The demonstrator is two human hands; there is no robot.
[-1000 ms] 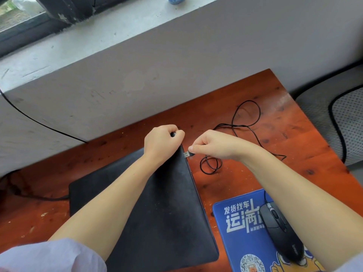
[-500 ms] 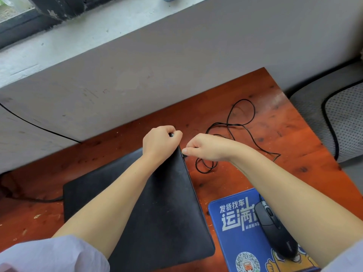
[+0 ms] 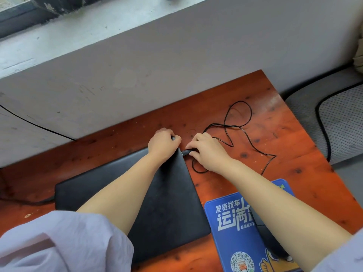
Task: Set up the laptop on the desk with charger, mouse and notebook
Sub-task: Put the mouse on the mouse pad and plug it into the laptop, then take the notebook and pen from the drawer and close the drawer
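A closed black laptop (image 3: 169,203) lies flat on the red-brown wooden desk (image 3: 294,146). My left hand (image 3: 163,146) is closed around the laptop's far right corner. My right hand (image 3: 206,152) pinches the black USB plug (image 3: 185,153) of the mouse cable (image 3: 238,124), with the plug's tip against the laptop's right edge. The cable loops over the desk behind my right hand. The black mouse (image 3: 269,242) rests on a blue mouse pad (image 3: 233,228) at the lower right, mostly hidden by my right forearm.
A grey wall (image 3: 176,65) under a windowsill runs along the desk's far edge. A dark cable (image 3: 23,201) reaches the laptop's left side. Right of the desk stands a grey mesh chair seat (image 3: 341,122). The desk's right edge slants down the frame.
My right hand has moved the USB plug left from a small gap until it meets the laptop's right edge. My left hand has stayed on the corner.
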